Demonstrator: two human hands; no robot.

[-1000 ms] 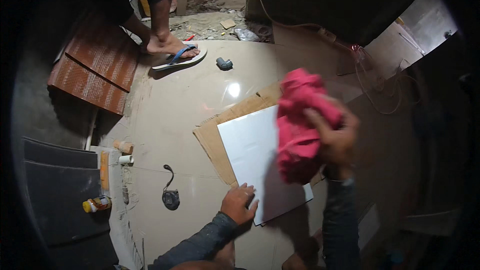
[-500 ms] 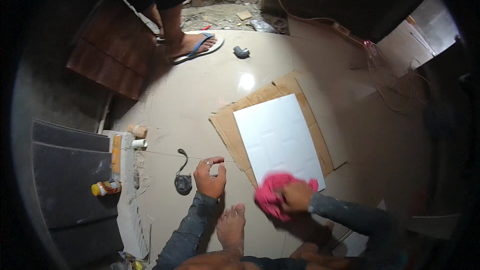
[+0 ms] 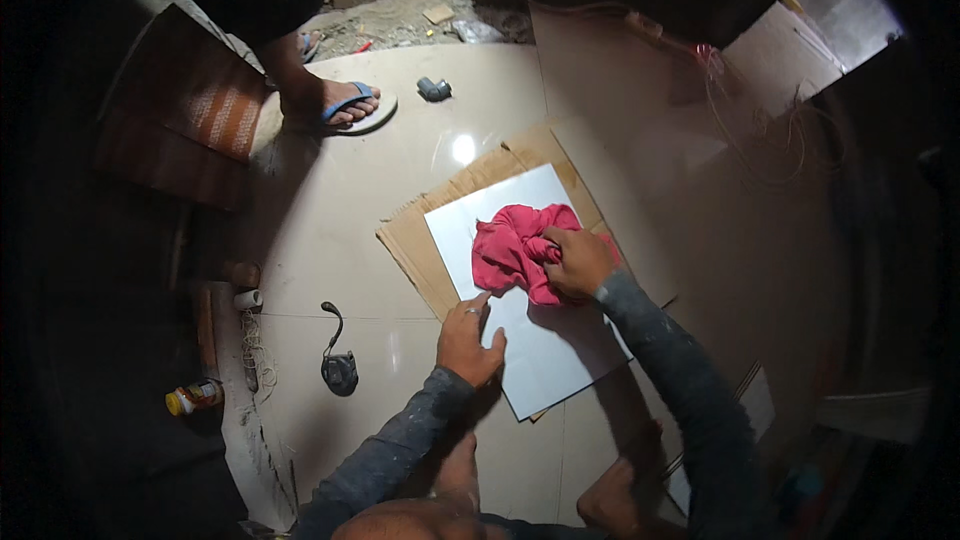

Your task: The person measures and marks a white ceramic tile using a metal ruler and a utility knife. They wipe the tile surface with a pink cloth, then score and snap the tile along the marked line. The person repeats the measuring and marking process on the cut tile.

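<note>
A pink crumpled cloth (image 3: 510, 250) is bunched in my right hand (image 3: 580, 265), pressed on the upper part of a flat white tile or board (image 3: 550, 360). My left hand (image 3: 470, 340) rests open at the board's left edge, fingertips close beside the cloth, thumb out. Underneath, a torn sheet of brown cardboard (image 3: 405, 255) lies skewed on the tiled floor.
A co-worker's sandalled foot (image 3: 345, 105) is at upper left by brown panels (image 3: 170, 110). A grey pipe elbow (image 3: 432, 88), a tape measure (image 3: 340, 370) and a yellow-lidded jar (image 3: 195, 398) lie around. Tangled cable (image 3: 760, 130) is at right, rubble (image 3: 420, 20) beyond the doorway.
From the board's near edge half a second ago, my right hand has moved the cloth up across it. My left hand has come back from the floor to the board's left edge.
</note>
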